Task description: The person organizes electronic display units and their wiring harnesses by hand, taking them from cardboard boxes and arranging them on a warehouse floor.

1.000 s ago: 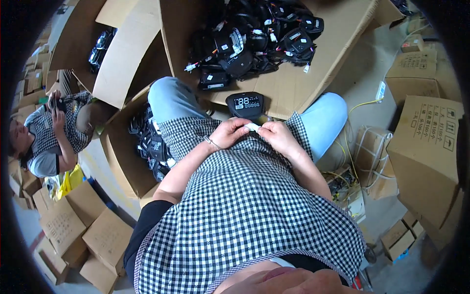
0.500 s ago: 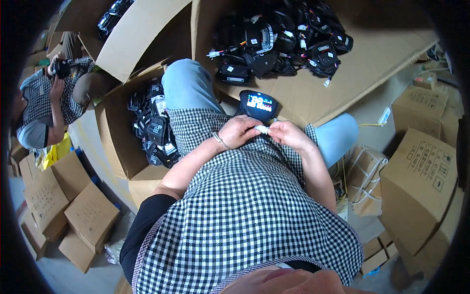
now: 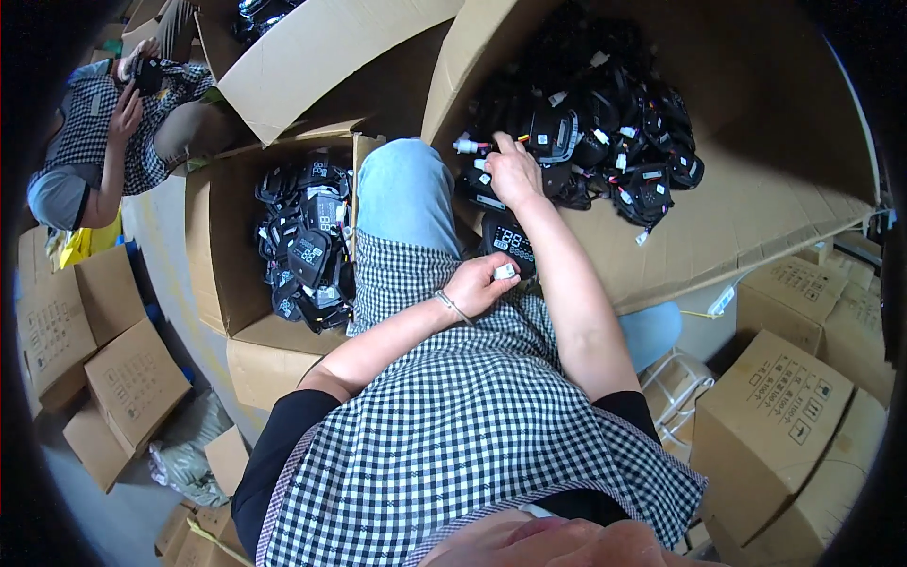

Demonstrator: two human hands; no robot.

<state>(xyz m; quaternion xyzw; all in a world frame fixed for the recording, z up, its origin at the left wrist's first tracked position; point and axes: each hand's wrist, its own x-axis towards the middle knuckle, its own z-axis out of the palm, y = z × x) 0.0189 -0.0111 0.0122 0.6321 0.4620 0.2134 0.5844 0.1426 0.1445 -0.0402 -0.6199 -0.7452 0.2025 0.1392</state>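
Observation:
In my left hand [image 3: 475, 286], closed near my lap, is a white plug connector [image 3: 505, 272]. Just beyond it, a black display unit [image 3: 508, 234] lies at the edge of the large carton, its pale screen markings facing up. My right hand [image 3: 515, 177] reaches past this unit to the near left edge of a heap of black display units [image 3: 581, 132]. Its fingers are apart over a black unit there, close to a white connector [image 3: 467, 146] on coloured wires. Contact under the fingertips is partly hidden.
A smaller open carton [image 3: 210, 255] at left holds several display units [image 3: 307, 250]. The large carton's wall [image 3: 756, 189] rises ahead and right. Closed cartons [image 3: 770, 416] stand at right, others [image 3: 137, 383] at left. A co-worker [image 3: 118, 123] sits far left, holding a black unit.
My right hand has left the white connector and moved forward to the heap. My left hand keeps the connector. The display unit's lit, coloured screen now looks dark with pale markings.

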